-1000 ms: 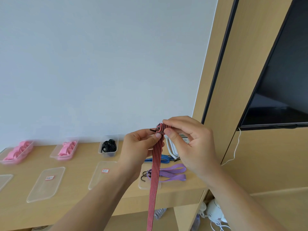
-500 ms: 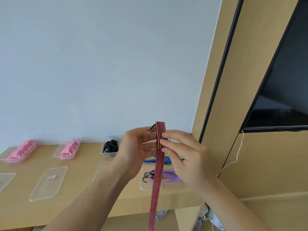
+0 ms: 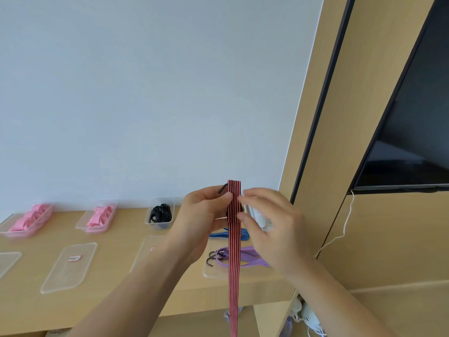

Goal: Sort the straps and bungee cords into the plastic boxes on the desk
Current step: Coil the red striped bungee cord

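Note:
A flat red-and-black striped bungee cord [image 3: 234, 268] hangs straight down in front of the desk, its top end folded over with a black hook beside it. My left hand [image 3: 205, 222] pinches the folded top from the left, thumb on the band. My right hand [image 3: 269, 229] touches the fold from the right with its fingertips, slightly blurred. Behind them on the desk lie a purple bungee cord [image 3: 245, 257] with black hooks, resting on a clear lid, and a blue strap [image 3: 224, 234]. Two clear boxes hold pink straps [image 3: 32, 218] [image 3: 99, 216]; a third box holds black cords [image 3: 160, 213].
Clear lids [image 3: 70, 266] [image 3: 8, 261] lie flat on the wooden desk [image 3: 116, 254] near its front edge. A white object sits behind my right hand. A wood panel and dark screen [image 3: 413, 132] stand to the right, with a white cable hanging down.
The folded top of the striped cord has grown longer and stands upright. My right hand moved from on top of the fold to its right side, fingers spreading.

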Demonstrator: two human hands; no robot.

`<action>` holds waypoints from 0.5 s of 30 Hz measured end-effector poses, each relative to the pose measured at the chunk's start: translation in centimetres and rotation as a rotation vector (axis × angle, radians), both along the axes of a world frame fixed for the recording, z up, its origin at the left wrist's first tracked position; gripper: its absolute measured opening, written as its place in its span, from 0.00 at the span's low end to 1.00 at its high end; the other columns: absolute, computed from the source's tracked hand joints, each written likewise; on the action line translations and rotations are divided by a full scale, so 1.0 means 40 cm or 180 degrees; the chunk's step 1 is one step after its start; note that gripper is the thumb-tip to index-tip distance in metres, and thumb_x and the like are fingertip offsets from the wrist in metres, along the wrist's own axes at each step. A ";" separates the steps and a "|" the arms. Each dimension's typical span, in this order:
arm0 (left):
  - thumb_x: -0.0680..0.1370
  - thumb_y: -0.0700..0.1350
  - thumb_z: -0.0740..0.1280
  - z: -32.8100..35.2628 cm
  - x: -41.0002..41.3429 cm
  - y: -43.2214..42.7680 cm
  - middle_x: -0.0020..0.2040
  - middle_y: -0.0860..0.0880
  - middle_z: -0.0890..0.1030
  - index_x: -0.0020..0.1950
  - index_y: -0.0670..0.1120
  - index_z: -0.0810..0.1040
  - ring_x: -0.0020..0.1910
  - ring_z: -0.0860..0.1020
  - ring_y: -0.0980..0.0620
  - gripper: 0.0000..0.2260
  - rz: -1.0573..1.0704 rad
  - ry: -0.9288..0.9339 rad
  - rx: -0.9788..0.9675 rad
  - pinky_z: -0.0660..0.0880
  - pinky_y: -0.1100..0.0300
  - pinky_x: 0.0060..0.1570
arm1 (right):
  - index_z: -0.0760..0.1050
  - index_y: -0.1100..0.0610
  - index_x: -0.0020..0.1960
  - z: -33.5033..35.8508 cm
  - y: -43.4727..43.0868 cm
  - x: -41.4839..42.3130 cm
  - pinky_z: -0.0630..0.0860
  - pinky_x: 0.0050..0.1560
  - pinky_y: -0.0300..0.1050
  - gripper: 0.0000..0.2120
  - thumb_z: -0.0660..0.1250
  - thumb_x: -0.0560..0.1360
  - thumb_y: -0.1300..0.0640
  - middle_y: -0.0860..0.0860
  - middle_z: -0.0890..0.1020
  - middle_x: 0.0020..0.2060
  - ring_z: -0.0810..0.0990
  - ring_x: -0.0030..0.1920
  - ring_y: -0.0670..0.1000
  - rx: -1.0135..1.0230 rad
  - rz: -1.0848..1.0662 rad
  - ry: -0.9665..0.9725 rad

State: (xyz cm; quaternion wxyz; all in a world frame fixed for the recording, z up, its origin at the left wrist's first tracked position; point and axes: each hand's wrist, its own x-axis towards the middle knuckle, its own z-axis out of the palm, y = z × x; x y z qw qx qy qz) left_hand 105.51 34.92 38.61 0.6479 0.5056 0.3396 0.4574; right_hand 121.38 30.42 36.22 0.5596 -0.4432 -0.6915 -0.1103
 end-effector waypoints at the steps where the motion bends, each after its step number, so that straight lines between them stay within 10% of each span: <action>1: 0.84 0.38 0.64 -0.001 0.003 -0.004 0.47 0.44 0.86 0.58 0.40 0.85 0.45 0.83 0.45 0.10 0.0027 0.0014 0.0050 0.82 0.52 0.48 | 0.83 0.58 0.58 0.007 0.002 0.000 0.78 0.56 0.38 0.15 0.76 0.72 0.61 0.47 0.83 0.52 0.82 0.54 0.46 -0.0256 -0.0023 0.0283; 4: 0.84 0.38 0.64 -0.001 0.016 -0.016 0.49 0.47 0.88 0.61 0.42 0.84 0.45 0.85 0.46 0.11 0.0157 0.0076 0.0180 0.82 0.53 0.49 | 0.77 0.55 0.67 0.012 0.017 -0.003 0.79 0.55 0.40 0.22 0.75 0.74 0.58 0.42 0.81 0.54 0.81 0.56 0.44 -0.1078 0.0196 0.0929; 15: 0.86 0.37 0.60 -0.009 0.036 -0.030 0.56 0.42 0.86 0.65 0.46 0.82 0.59 0.84 0.40 0.14 0.0264 0.0200 0.0397 0.81 0.46 0.60 | 0.79 0.54 0.67 0.007 0.030 -0.013 0.80 0.55 0.45 0.21 0.70 0.76 0.65 0.47 0.81 0.54 0.81 0.56 0.48 -0.1024 0.0478 0.0926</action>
